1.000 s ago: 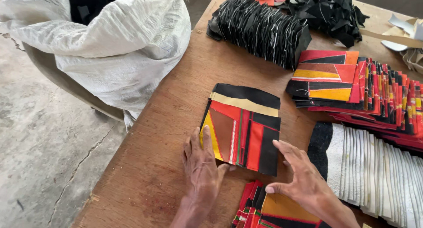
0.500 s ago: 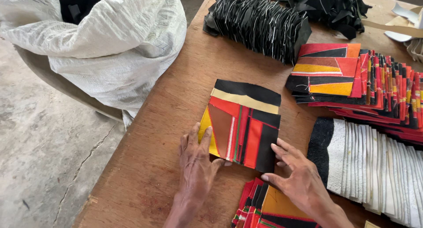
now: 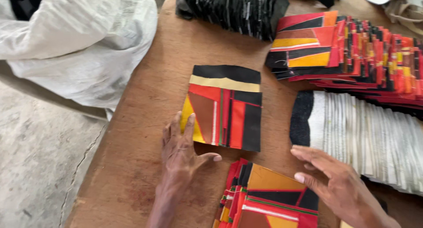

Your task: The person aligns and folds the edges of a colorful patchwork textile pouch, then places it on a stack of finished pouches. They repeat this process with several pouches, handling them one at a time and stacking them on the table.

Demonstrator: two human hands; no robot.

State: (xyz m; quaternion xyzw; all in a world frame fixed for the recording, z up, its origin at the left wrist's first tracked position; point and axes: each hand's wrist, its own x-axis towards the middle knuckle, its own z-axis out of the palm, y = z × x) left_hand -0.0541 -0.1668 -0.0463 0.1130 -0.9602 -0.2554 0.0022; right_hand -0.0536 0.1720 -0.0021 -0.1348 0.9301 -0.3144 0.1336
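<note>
A patchwork piece (image 3: 224, 108) in red, black, yellow and brown lies flat on the wooden table (image 3: 141, 122). My left hand (image 3: 181, 147) rests flat beside it, fingertips on its lower left corner. My right hand (image 3: 331, 180) hovers with fingers apart to the right, over the edge of a near stack of similar colourful pieces (image 3: 264, 197) and just below a row of white pieces (image 3: 365, 137). Neither hand holds anything.
A fanned stack of red, orange and black patchwork pieces (image 3: 352, 51) lies at the upper right. A row of black pieces (image 3: 233, 9) sits at the far edge. A large white sack (image 3: 83, 42) stands beside the table's left edge, above a concrete floor (image 3: 39, 166).
My right hand has drawn back to the right, off the patchwork piece. My left hand stays at its lower left corner. The camera view has moved closer.
</note>
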